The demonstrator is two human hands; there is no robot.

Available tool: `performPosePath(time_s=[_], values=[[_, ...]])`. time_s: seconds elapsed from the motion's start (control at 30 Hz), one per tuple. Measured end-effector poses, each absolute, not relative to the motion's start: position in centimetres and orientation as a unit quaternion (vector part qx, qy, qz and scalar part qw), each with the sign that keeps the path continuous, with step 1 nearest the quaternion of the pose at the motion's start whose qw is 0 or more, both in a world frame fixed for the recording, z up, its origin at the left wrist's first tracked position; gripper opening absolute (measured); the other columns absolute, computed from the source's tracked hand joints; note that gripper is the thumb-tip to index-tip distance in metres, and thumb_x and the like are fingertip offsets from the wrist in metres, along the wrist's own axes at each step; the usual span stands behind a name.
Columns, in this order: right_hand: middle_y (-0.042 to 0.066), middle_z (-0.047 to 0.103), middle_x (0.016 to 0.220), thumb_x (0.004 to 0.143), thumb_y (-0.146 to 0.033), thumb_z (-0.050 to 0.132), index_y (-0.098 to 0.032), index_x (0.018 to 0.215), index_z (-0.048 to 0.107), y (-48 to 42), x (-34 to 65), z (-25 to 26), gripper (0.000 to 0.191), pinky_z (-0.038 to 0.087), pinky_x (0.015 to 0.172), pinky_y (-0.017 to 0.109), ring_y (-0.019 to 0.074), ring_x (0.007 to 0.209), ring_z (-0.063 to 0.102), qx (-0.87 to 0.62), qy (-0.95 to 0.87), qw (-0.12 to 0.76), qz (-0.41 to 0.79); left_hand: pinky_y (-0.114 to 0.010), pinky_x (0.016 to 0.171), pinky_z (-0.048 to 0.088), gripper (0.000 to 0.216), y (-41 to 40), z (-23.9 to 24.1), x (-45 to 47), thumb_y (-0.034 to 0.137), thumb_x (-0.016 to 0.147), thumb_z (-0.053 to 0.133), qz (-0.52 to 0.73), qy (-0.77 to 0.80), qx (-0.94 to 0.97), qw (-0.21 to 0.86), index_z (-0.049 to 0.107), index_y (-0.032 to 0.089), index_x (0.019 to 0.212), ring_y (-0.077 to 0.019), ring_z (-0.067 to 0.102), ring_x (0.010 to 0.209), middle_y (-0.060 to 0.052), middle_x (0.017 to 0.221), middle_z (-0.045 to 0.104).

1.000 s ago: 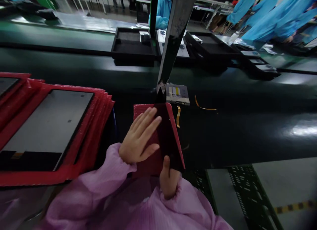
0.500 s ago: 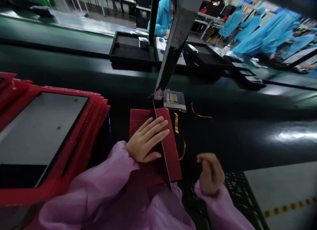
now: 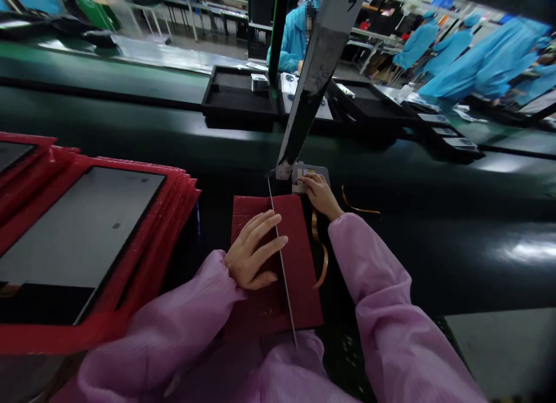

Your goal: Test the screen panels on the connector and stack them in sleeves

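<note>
My left hand (image 3: 254, 251) lies with fingers stretched out against a thin panel (image 3: 282, 264) that stands on edge over a red bubble-wrap sheet (image 3: 299, 264) on the dark bench. My right hand (image 3: 319, 193) reaches forward and rests on a small grey module (image 3: 310, 172) with a yellow label, its fingers curled over the near edge. Orange flex ribbons (image 3: 319, 249) trail beside the red sheet. Both arms wear pink sleeves.
A stack of red bubble-wrap pouches (image 3: 143, 264) with dark display panels (image 3: 73, 235) fills the left. A slanted metal post (image 3: 313, 79) rises behind the module. Black trays (image 3: 237, 96) line the far side of the green conveyor (image 3: 434, 177). People in blue coats (image 3: 473, 61) work beyond.
My right hand let go of the panel's lower edge, swung out to the right, then reached forward onto the grey module. The panel went from tilted to standing on edge against my left hand.
</note>
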State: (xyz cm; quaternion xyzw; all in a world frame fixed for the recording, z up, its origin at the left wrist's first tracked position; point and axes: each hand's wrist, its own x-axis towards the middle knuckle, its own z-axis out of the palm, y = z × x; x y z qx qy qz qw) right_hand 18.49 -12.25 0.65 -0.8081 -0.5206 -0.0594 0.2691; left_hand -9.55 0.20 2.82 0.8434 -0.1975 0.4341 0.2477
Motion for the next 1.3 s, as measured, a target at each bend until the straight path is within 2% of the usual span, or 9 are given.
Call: performPosePath(time_s=[0.13, 0.43, 0.57, 0.73, 0.93, 1.13, 1.23, 1.3], values=[[0.011, 0.058, 0.125, 0.091, -0.014, 0.04, -0.022, 0.123, 0.066, -12.6, 18.6, 0.6, 0.041, 0.041, 0.105, 0.047, 0.0265, 0.117, 0.049, -0.815, -0.524, 0.241, -0.048, -0.053, 0.113, 0.037, 0.065, 0.1, 2.9, -9.7, 0.056, 0.098, 0.026, 0.411, -0.199, 0.855, 0.246, 0.03, 0.018, 0.15, -0.0303, 0.026, 0.148, -0.018, 0.159, 0.028], [0.013, 0.055, 0.128, 0.09, -0.012, 0.041, -0.02, 0.12, 0.068, -12.1, 18.6, 1.2, 0.041, 0.041, 0.103, 0.048, 0.0292, 0.119, 0.046, -0.824, -0.53, 0.197, -0.047, -0.047, 0.12, 0.026, 0.068, 0.0, 3.1, -9.6, 0.06, 0.098, 0.022, 0.384, -0.207, 0.853, 0.286, 0.026, 0.02, 0.153, -0.0273, 0.025, 0.149, -0.012, 0.162, 0.023], [0.012, 0.052, 0.133, 0.089, -0.012, 0.042, -0.022, 0.119, 0.068, -12.0, 18.6, 1.3, 0.04, 0.04, 0.101, 0.051, 0.0306, 0.12, 0.047, -0.829, -0.528, 0.179, -0.044, -0.043, 0.121, 0.026, 0.075, 0.1, 3.1, -9.3, 0.061, 0.097, 0.026, 0.394, -0.207, 0.835, 0.324, 0.016, 0.016, 0.155, -0.0238, 0.028, 0.149, -0.012, 0.158, 0.034], [0.013, 0.05, 0.136, 0.09, -0.014, 0.041, -0.022, 0.118, 0.068, -11.7, 18.7, 1.3, 0.04, 0.041, 0.1, 0.053, 0.032, 0.119, 0.047, -0.83, -0.528, 0.172, -0.043, -0.042, 0.121, 0.025, 0.072, 0.6, 3.6, -9.3, 0.062, 0.097, 0.019, 0.361, -0.212, 0.853, 0.313, 0.029, 0.016, 0.152, -0.0219, 0.03, 0.148, -0.014, 0.151, 0.045], [0.013, 0.052, 0.132, 0.09, -0.012, 0.041, -0.022, 0.117, 0.069, -12.0, 18.8, 1.1, 0.041, 0.042, 0.102, 0.05, 0.0284, 0.113, 0.051, -0.822, -0.534, 0.193, -0.052, -0.044, 0.121, 0.023, 0.074, 0.9, 4.1, -9.4, 0.064, 0.096, 0.015, 0.344, -0.209, 0.863, 0.306, 0.031, 0.017, 0.151, -0.0233, 0.028, 0.149, -0.013, 0.149, 0.048], [0.015, 0.055, 0.127, 0.09, -0.015, 0.041, -0.017, 0.122, 0.065, -12.0, 19.2, 0.9, 0.04, 0.042, 0.105, 0.047, 0.0272, 0.12, 0.052, -0.813, -0.531, 0.231, -0.064, -0.046, 0.121, 0.023, 0.076, 1.1, 4.0, -9.2, 0.066, 0.095, 0.015, 0.336, -0.221, 0.862, 0.308, 0.032, 0.016, 0.15, -0.0249, 0.027, 0.149, -0.015, 0.149, 0.047], [0.015, 0.057, 0.124, 0.091, -0.017, 0.042, -0.016, 0.126, 0.061, -12.0, 19.1, 2.4, 0.039, 0.044, 0.104, 0.046, 0.0261, 0.119, 0.054, -0.809, -0.524, 0.254, -0.08, -0.045, 0.121, 0.022, 0.077, 1.1, 4.0, -9.2, 0.066, 0.095, 0.015, 0.333, -0.221, 0.862, 0.312, 0.031, 0.016, 0.151, -0.0243, 0.026, 0.149, -0.015, 0.15, 0.046], [0.014, 0.061, 0.118, 0.093, -0.02, 0.044, -0.017, 0.122, 0.063, -12.2, 18.2, 4.5, 0.035, 0.047, 0.099, 0.045, 0.0256, 0.113, 0.057, -0.803, -0.521, 0.274, -0.096, -0.046, 0.121, 0.022, 0.077, 1.1, 4.0, -9.2, 0.066, 0.095, 0.016, 0.33, -0.225, 0.862, 0.311, 0.03, 0.016, 0.151, -0.0246, 0.026, 0.15, -0.015, 0.15, 0.045]])
